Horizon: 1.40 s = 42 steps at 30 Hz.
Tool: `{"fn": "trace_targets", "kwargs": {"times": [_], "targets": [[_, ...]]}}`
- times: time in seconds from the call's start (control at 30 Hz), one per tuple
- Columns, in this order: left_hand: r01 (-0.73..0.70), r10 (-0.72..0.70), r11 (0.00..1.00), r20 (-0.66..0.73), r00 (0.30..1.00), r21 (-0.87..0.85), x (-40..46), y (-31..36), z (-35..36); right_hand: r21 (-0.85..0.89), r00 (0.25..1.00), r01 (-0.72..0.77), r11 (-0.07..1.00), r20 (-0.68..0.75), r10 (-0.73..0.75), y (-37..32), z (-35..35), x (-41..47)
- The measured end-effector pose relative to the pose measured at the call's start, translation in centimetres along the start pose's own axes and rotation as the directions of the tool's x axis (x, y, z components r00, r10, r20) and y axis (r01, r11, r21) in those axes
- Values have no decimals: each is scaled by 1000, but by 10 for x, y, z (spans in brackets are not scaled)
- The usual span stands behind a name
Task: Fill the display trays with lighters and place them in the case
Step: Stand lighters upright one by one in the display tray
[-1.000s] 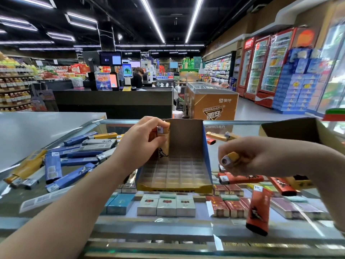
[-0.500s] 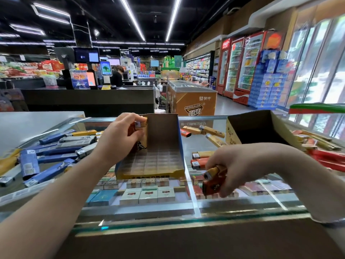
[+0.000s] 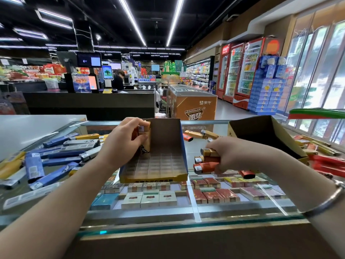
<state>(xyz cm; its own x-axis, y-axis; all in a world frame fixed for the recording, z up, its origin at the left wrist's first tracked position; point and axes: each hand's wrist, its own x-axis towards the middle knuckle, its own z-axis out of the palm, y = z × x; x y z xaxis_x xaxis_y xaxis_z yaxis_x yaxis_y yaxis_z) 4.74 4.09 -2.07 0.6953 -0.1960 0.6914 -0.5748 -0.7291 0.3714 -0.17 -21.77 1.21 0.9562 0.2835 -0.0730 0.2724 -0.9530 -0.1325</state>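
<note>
Here the left hand has its fingers and thumb curled round a few upright orange and yellow lighters, holding them against the back left corner of the open display tray, whose gridded floor shows bare slots. The tray stands on the glass counter, a little left of the middle and back from the near edge. Just right of the tray, the right hand pinches a small bunch of lighters, one yellow, one orange and one red, with their metal heads pointing left; the fingers are curled over them, and I cannot tell whether the bunch touches the glass. A silver bangle sits on the right wrist. Toward the left edge of the counter lies a loose heap of blue, grey and yellow lighters. Toward the right edge a second cardboard tray stands tilted, with red and yellow lighters scattered beside it. More yellow lighters lie near the far edge, between the two trays. Under the glass, cigarette packs sit in rows. Beyond the counter stands an orange chest freezer.
</note>
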Motion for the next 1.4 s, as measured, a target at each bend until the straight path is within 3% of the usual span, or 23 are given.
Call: {"fn": "trace_targets", "kwargs": {"times": [0.13, 0.47, 0.6, 0.8, 1.0, 1.07, 1.13, 1.23, 1.33, 1.4], "targets": [[-3, 3, 1000, -1, 1000, -2, 0, 1, 0, 27, 991, -47, 999, 127, 43, 0, -5, 13], [-15, 15, 1000, 4, 1000, 5, 0, -1, 0, -101, 971, -82, 992, 218, 102, -5, -14, 43], [-23, 23, 1000, 7, 1000, 6, 0, -2, 0, -20, 980, -108, 994, 164, 110, 2, -10, 46], [-15, 15, 1000, 12, 1000, 1, 0, 0, -1, 328, 988, -123, 937, 130, 84, 11, 5, 42], [6, -5, 1000, 18, 1000, -5, -2, 5, -3, 262, 985, -127, 957, -82, 153, 0, 12, 41], [5, -5, 1000, 12, 1000, -4, -2, 8, -4, 336, 971, -121, 934, -154, 181, 1, 8, 37], [3, -3, 1000, 20, 1000, -9, -3, 13, -3, 518, 958, -54, 854, -213, 189, 5, -2, 28], [-12, 12, 1000, 48, 999, -16, -2, 19, 0, 779, 932, 157, 607, -319, 169, 2, -22, 17], [-24, 24, 1000, 75, 997, 1, -4, 22, 5, 878, 924, 329, 349, -375, 73, -17, -35, 17], [-40, 40, 999, 100, 994, -5, -5, 23, 7, 895, 920, 380, 233, -391, 5, -33, -34, 25]]}}
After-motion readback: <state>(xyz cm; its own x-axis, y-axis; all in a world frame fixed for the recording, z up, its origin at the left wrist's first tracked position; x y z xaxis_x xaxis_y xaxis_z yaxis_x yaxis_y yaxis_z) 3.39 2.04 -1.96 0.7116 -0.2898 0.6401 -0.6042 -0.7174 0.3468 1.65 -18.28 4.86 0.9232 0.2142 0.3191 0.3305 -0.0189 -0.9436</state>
